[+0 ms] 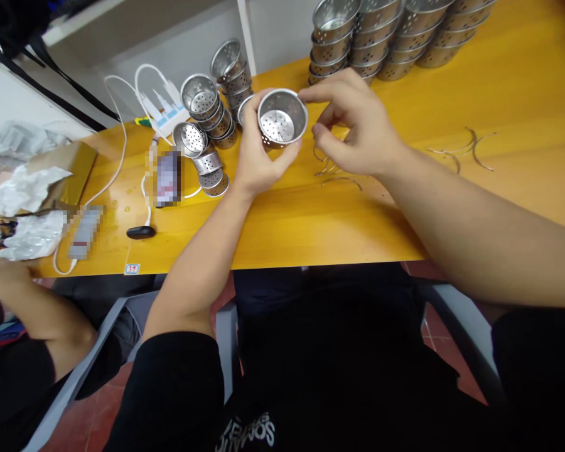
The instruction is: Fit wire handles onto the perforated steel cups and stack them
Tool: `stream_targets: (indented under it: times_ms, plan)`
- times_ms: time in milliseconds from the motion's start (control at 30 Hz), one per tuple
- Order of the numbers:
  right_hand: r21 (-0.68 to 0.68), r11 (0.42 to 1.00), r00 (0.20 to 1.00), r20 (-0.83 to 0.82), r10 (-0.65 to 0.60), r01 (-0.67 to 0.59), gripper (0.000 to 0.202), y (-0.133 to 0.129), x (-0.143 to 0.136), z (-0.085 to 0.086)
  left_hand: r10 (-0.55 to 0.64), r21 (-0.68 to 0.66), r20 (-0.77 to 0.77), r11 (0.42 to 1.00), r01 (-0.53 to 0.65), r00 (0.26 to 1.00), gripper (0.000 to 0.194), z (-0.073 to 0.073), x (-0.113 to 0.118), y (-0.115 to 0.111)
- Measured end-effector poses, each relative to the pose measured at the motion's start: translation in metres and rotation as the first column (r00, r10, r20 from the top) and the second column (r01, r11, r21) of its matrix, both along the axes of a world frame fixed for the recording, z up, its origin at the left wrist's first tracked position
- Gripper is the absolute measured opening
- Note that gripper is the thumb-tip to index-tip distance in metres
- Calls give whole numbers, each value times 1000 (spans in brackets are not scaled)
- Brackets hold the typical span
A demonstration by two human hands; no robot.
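Just above the yellow bench (287, 226), the left hand (257, 157) holds a perforated metal cup (281, 118), its grip clamped on the cup's wall, thumb on the near side and fingers wrapped behind. The cup tilts its open mouth toward the camera, so the holed bottom shows. The right hand (358, 125) reaches in from the right, forefinger and thumb pinched together at the cup's rim on its upper right edge; whether a wire sits between them I cannot tell. Curved wire handles (332, 172) lie on the bench just below the right hand, and more wire pieces (466, 150) lie well apart to the right. Stacks of the same cups (386, 37) stand in a row at the far edge of the bench, and shorter leaning stacks (216, 107) sit just left of the held cup. A white cable (122, 150) trails across the left part of the bench beside crumpled plastic wrapping (23, 188). Another person's arm (32, 307) shows at the lower left.
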State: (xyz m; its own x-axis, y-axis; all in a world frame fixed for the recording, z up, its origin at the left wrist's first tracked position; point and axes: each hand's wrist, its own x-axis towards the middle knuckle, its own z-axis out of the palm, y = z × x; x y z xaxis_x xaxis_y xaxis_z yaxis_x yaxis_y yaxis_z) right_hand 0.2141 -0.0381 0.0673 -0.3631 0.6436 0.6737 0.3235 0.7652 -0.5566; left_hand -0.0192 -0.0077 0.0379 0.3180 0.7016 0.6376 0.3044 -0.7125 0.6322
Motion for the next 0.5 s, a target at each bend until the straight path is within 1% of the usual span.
stream_targets:
  times_ms: [67,133,200,267,400,433,500]
  plan:
    - [79,997,998,-53,-20,24,44,3,0,-1,107,-10,67,994,-107,992,94,10,-3,-3]
    - [117,992,997,-70,-44,52,37,7,1,-2,204,-28,94,979,-202,975,91,18,-8,-4]
    - [107,992,996,-61,-63,70,34,10,2,-4,243,-61,104,970,-237,965,92,21,-13,-2]
    - [73,994,996,-39,-82,85,35,10,3,-6,274,-66,80,961,-269,958,90,19,-16,1]
    - [-23,993,992,60,-113,114,35,7,3,-6,398,-17,12,917,-398,917,82,12,-16,8]
    - [-21,994,992,70,-106,108,35,6,2,-6,420,-10,-12,908,-420,908,83,10,-15,9]
    - [24,997,995,55,-80,79,34,6,1,-6,450,0,-59,893,-451,891,86,6,-15,13]
